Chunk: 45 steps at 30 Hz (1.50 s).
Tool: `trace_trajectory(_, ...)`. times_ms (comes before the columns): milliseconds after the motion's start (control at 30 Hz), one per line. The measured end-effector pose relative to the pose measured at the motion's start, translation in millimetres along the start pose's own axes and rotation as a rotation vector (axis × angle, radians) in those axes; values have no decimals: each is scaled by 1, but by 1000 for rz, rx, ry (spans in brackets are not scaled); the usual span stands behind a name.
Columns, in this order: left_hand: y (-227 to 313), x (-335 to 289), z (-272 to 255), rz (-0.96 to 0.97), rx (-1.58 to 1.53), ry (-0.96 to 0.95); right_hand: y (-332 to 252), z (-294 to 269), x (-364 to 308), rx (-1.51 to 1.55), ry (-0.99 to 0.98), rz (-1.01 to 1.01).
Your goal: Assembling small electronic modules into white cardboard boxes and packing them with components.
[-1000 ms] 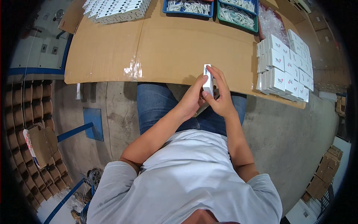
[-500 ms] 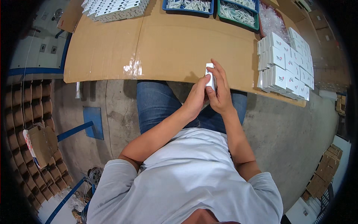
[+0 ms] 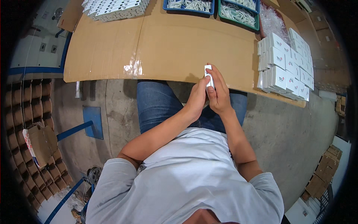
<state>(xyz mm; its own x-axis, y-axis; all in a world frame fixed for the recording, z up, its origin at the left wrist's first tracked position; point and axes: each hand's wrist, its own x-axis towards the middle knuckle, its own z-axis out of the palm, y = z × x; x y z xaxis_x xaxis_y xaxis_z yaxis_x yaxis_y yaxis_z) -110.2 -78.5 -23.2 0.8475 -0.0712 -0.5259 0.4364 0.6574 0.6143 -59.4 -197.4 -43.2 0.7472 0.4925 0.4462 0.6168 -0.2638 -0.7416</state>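
A small white box (image 3: 209, 80) stands on edge between my two hands, just over the table's near edge. My left hand (image 3: 196, 96) presses its left side, with the thumb on the narrow face. From the right, my right hand (image 3: 220, 93) holds it between thumb and fingers, the fingers stretched along its far side. The box's lower part is hidden by my palms. To the right stands a stack of similar white boxes (image 3: 278, 58), several high, at the table's right edge.
Brown cardboard (image 3: 100, 48) covers the table. Along its far side sit flat white boxes (image 3: 121, 16), a blue tray (image 3: 189, 12) and a green tray (image 3: 238, 23) of small white pieces, and a bin of clear plastic bags (image 3: 274, 18). A blue metal bar (image 3: 74, 131) stands at left.
Both hands still hold the white box. My right fingers have come down slightly and shifted a little left, closing more flatly against the box.
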Motion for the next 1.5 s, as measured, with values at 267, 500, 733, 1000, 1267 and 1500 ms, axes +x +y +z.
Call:
trace_trajectory(267, 4, 0, -6, -41, -118, -47, -9, -7, 12, 54, -87, 56)
trace_trajectory(500, 11, 6, -14, 52, -42, -89, -8, -13, 16, 267, -139, 193)
trace_trajectory(733, 32, 3, -17, -29, 94, -95, -10, -25, 14, 43, -254, 45)
trace_trajectory(1000, 25, 2, -8, -9, -181, -19, -1, -12, 18, -28, -181, -28)
trace_trajectory(1267, 23, 4, -8, -18, -156, 55, 13, 1, 17, -55, -66, -310)
trace_trajectory(1500, 20, 6, -15, -118, -194, 148, 13, 3, 10, -41, -116, -271)
